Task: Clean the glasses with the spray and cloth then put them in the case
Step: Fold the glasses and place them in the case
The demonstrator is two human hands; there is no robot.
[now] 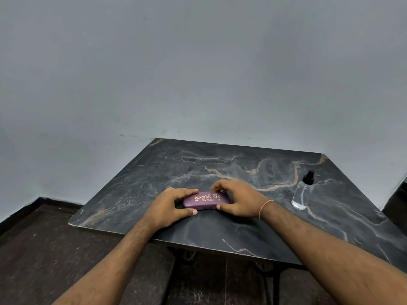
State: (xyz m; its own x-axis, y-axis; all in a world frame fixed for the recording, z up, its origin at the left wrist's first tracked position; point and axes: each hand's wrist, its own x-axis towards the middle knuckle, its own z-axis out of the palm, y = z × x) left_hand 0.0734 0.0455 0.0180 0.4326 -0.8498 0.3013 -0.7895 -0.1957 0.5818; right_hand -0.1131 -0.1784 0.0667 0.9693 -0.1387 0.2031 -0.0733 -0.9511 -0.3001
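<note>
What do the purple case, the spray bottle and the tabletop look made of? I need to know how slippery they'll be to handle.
Case: seemingly hard plastic with a matte, faintly grained finish and gold printed lettering. Spray bottle: clear, glossy glass or plastic, hard to say which, with a black pump top. Tabletop: dark marble-patterned slab, low sheen, pale veins; stone or laminate, unclear.

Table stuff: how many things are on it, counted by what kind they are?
Purple glasses case, closed, gripped by the left hand and the right hand: 1
Clear spray bottle with a black top: 1
Total on the table: 2
No glasses or cloth show.
</note>
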